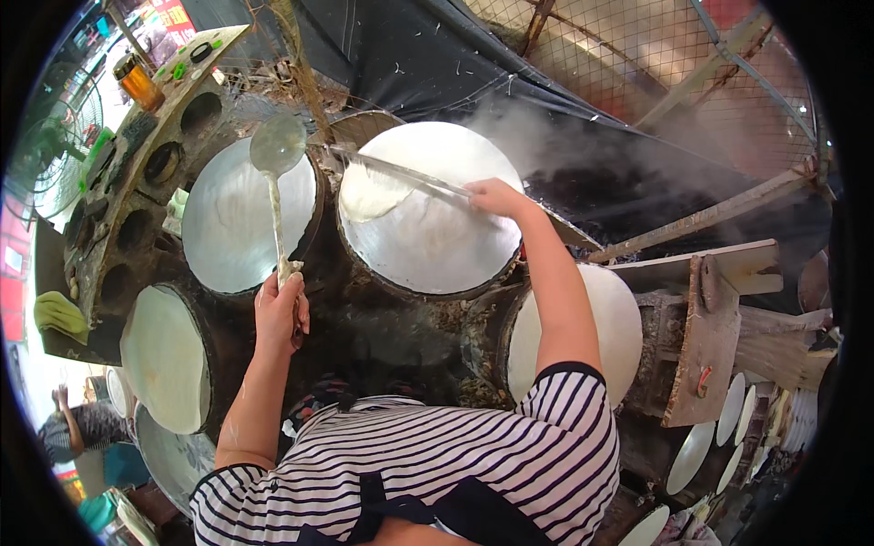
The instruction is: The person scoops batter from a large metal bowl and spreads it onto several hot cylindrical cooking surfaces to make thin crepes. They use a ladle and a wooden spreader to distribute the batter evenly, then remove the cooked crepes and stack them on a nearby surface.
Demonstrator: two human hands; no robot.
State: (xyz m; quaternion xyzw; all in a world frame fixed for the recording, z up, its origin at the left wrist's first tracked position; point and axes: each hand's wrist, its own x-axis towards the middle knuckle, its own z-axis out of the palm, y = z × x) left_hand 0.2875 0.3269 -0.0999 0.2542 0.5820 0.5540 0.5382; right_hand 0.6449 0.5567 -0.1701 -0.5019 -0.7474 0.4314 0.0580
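Observation:
My left hand (280,311) is closed around the batter-smeared handle of a metal ladle (278,147). The ladle's bowl hangs over the far rim of a bare round metal griddle (228,241). My right hand (496,197) grips one end of a long, thin, flat spreader (396,168), which reaches leftward across the middle griddle (419,259). White batter (378,196) lies in a patch along the spreader's near side. Beyond it, the far part of that griddle is coated white. My fingers partly hide the spreader's near end.
A pale round sheet covers the right griddle (583,328); another lies on the near-left griddle (166,359). A wooden board (701,341) stands at the right, near several round pale discs. A holed ledge (137,227) carries an orange jar (138,84). Steam rises behind the middle griddle.

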